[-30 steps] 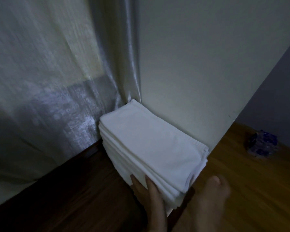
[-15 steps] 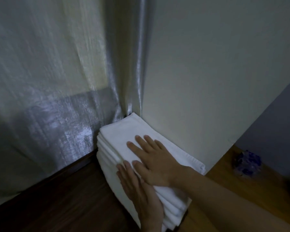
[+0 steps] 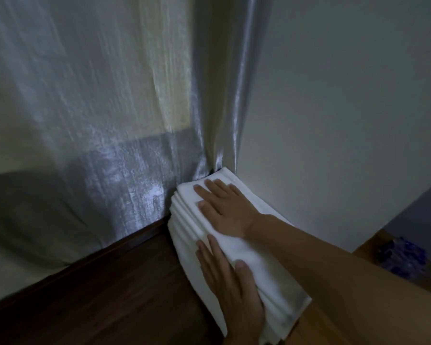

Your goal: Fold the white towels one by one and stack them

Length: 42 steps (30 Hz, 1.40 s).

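Note:
A stack of folded white towels (image 3: pixel 276 290) lies in a corner on a dark wooden surface (image 3: pixel 110 295), its far end touching the wall and curtain. My right hand (image 3: pixel 222 207) rests flat, palm down, on the top towel near the far end, fingers spread. My left hand (image 3: pixel 229 277) lies against the near left side of the stack, fingers pointing away from me and thumb over the top edge. Neither hand grips a towel. My right forearm crosses over the stack's near right part and hides it.
A shiny grey curtain (image 3: pixel 85 120) hangs behind and to the left of the stack. A plain pale wall (image 3: pixel 334 120) stands right behind it. At the far right, a crumpled blue and clear plastic item (image 3: pixel 403 260) lies on a lighter wooden floor (image 3: pixel 368 245).
My right hand came onto the top of the stack and slid toward its far end. My left hand stayed on the stack's left side. The view shifted down and right.

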Tool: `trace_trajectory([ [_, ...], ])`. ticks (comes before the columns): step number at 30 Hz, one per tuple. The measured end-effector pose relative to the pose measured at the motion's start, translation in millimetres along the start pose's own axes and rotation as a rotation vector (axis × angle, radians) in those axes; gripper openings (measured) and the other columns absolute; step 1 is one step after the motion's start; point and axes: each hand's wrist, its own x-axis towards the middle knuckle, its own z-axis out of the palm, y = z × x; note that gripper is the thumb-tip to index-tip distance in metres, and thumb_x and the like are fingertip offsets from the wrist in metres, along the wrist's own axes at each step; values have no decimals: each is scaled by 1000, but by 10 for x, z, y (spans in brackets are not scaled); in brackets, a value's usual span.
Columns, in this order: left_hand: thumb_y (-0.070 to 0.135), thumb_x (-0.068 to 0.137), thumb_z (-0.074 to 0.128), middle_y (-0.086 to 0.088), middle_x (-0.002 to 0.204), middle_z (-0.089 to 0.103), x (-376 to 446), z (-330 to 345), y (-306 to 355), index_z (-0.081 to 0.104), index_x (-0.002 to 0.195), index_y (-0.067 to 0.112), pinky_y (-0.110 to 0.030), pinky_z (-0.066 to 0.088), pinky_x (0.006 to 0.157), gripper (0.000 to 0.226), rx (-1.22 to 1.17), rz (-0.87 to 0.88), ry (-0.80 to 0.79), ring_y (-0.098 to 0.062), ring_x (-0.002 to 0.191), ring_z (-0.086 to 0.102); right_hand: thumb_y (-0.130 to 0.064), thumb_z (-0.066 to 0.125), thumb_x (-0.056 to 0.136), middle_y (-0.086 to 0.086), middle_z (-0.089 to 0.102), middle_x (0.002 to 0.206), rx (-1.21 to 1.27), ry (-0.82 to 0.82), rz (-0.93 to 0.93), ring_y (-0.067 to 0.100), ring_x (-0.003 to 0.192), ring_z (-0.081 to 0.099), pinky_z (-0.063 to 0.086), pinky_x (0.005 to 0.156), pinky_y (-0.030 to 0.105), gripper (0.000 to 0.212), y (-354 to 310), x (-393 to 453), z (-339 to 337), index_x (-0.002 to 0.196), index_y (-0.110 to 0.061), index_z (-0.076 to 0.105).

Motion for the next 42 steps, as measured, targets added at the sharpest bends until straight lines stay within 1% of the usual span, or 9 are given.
trace_trajectory([
  [7, 56, 94, 21, 12, 167, -9, 2, -9, -68, 1, 153, 47, -40, 0, 126, 62, -16, 34, -10, -3, 153, -8, -38, 26, 110, 5, 4, 171, 28, 37, 95, 20, 158, 1, 5, 127, 40, 57, 287, -993, 23, 163, -27, 7],
  [12, 54, 94, 20, 7, 169, -9, -21, -61, 15, -1, 154, 45, -39, -3, 126, 64, -12, 6, -48, -7, 154, -9, -43, 20, 109, 5, -2, 171, 83, -17, 146, 24, 158, -2, 0, 126, 41, 58, 174, -1494, 56, 163, -29, 3],
  [20, 52, 94, 23, 12, 168, -9, 7, -11, -26, 1, 158, 44, -41, 0, 126, 68, -14, -16, -16, 0, 151, -10, -52, 16, 105, 9, -8, 171, -38, -32, 126, 34, 157, -8, -2, 125, 46, 62, 147, -773, 35, 161, -35, -5],
  [25, 48, 95, 24, 15, 168, -7, -8, 44, -131, 2, 156, 50, -39, 1, 126, 66, -41, 19, 24, -1, 153, -7, -41, 27, 108, 15, 10, 169, -37, 108, 38, 37, 156, 8, 9, 126, 50, 59, 74, -397, 29, 163, -22, 15],
  [28, 47, 94, 25, 14, 168, -5, -21, 41, -142, 3, 156, 51, -37, 1, 125, 66, -47, 45, 26, 0, 152, -6, -36, 30, 107, 18, 23, 166, -58, 191, 6, 39, 153, 20, 18, 124, 50, 56, 18, -495, 56, 160, -17, 26],
  [31, 45, 96, 26, 10, 169, -5, -9, 40, -165, 6, 159, 44, -36, 0, 125, 66, -36, 59, 14, -1, 152, -7, -43, 24, 104, 20, 26, 164, -69, 175, 57, 39, 150, 27, 24, 121, 51, 62, 58, -767, 49, 160, -16, 26],
  [34, 47, 95, 24, 4, 170, -5, -40, 5, -131, 8, 159, 43, -38, 0, 125, 66, -2, 101, 6, -5, 153, -6, -50, 14, 101, 11, 12, 170, -49, 138, 109, 32, 156, 12, 13, 125, 48, 65, 110, -1171, 163, 163, -28, 10],
  [38, 35, 105, 33, -8, 170, -4, -49, -180, -65, 11, 162, 28, -44, 12, 126, 62, 249, 141, -101, -24, 156, 2, -47, 16, 106, 3, -3, 171, -45, 49, 146, 26, 158, -3, 2, 127, 46, 60, 73, -1231, 160, 162, -34, -2],
  [42, 42, 106, 36, -5, 170, -6, 158, -675, 220, -1, 162, 25, -48, 16, 126, 69, 460, 118, -398, -29, 156, 5, -54, 11, 104, 6, -9, 171, -190, -110, 223, 31, 157, -2, 5, 126, 50, 65, -181, -1154, -145, 161, -30, -9],
])
